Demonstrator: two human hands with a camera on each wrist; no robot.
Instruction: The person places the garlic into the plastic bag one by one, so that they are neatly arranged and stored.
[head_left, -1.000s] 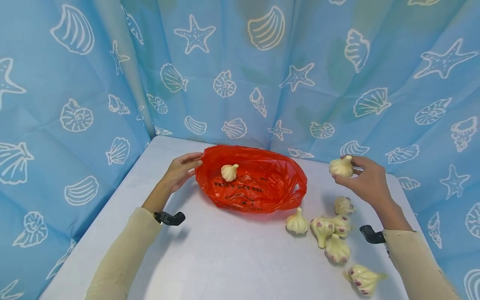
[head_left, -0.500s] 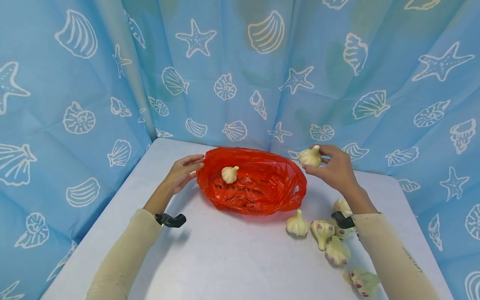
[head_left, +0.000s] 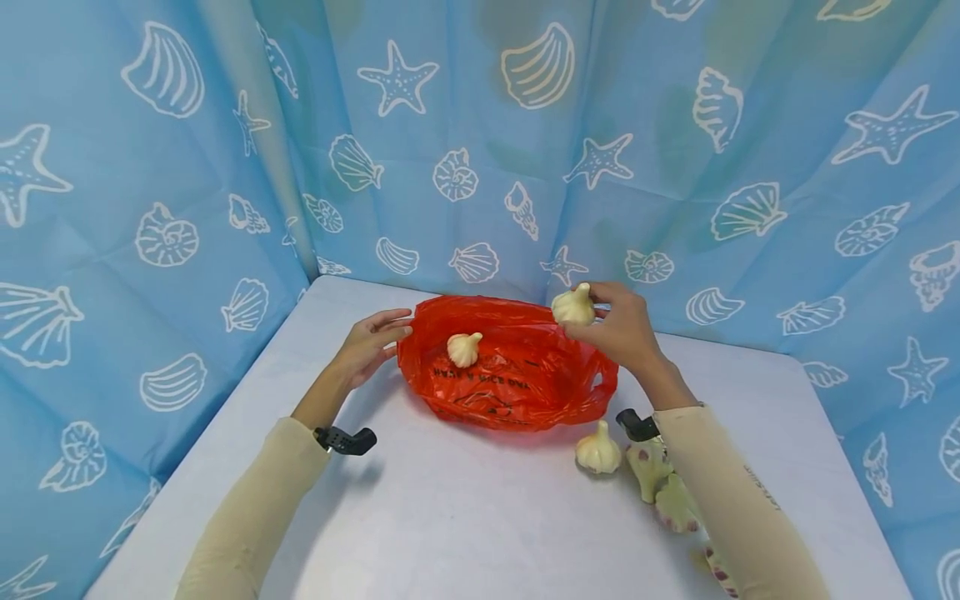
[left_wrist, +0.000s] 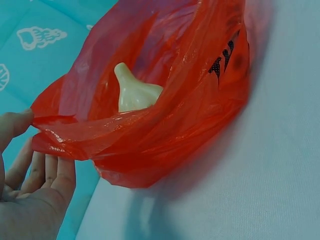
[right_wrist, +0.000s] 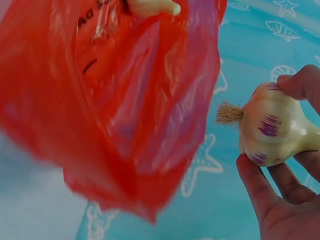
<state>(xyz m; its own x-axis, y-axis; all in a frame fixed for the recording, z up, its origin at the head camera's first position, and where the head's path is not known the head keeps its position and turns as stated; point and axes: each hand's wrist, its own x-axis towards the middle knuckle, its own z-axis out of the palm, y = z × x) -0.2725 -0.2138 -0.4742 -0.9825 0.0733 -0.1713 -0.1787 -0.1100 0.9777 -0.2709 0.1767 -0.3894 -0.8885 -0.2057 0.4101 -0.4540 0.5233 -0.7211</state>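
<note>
A red plastic bag (head_left: 517, 412) lies on the table with its mouth spread open. One pale garlic bulb (head_left: 464, 350) sits inside it toward the left, its stem showing in the left wrist view. My left hand (head_left: 362, 347) pinches the bag's left rim between thumb and fingers. Over the bag's right part, my right hand (head_left: 624, 332) holds another garlic bulb (head_left: 573, 307). Purple streaks and a tuft of roots show on this held bulb (right_wrist: 272, 125) in the right wrist view, with thumb and fingers on opposite sides of it.
On the white table (head_left: 450, 517), a garlic bulb (head_left: 598, 450) rests just in front of the bag's right end. Several more, with purple marks, lie farther right, partly covered by the right sleeve (head_left: 738, 500). A blue shell-print curtain (head_left: 480, 150) stands behind and beside the table.
My right hand has carried its garlic bulb leftward from the table's right side to over the bag. The left hand stays at the bag's left rim.
</note>
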